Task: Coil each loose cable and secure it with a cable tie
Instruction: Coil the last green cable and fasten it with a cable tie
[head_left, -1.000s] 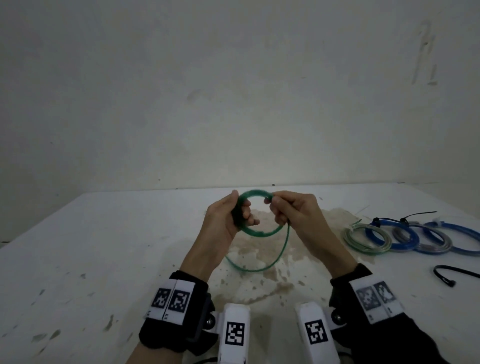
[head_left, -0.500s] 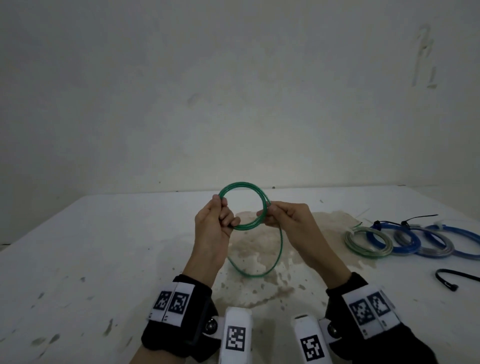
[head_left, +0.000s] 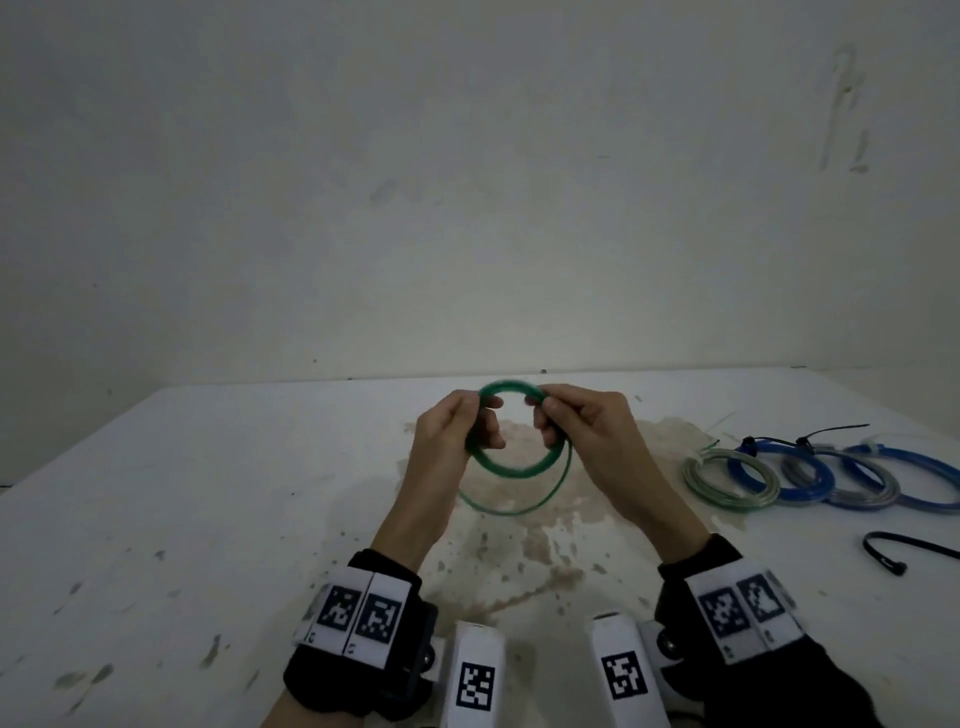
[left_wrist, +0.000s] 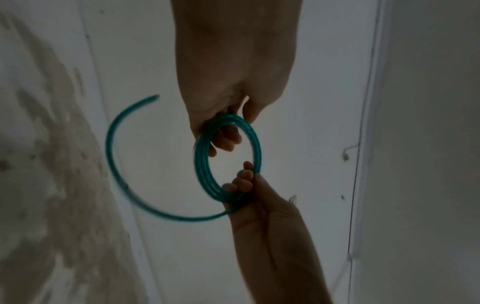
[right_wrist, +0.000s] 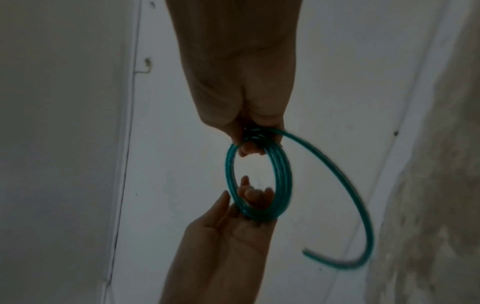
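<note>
I work at a white table (head_left: 171, 499) set against a plain off-white wall (head_left: 467, 182). My tabletop is soiled: a broad brownish stain (head_left: 524, 525) spreads across its middle, with small dark flecks scattered toward the near left. The wall carries faint scuffs and one smeared mark at upper right (head_left: 844, 104). Lighting is dim and even.
</note>
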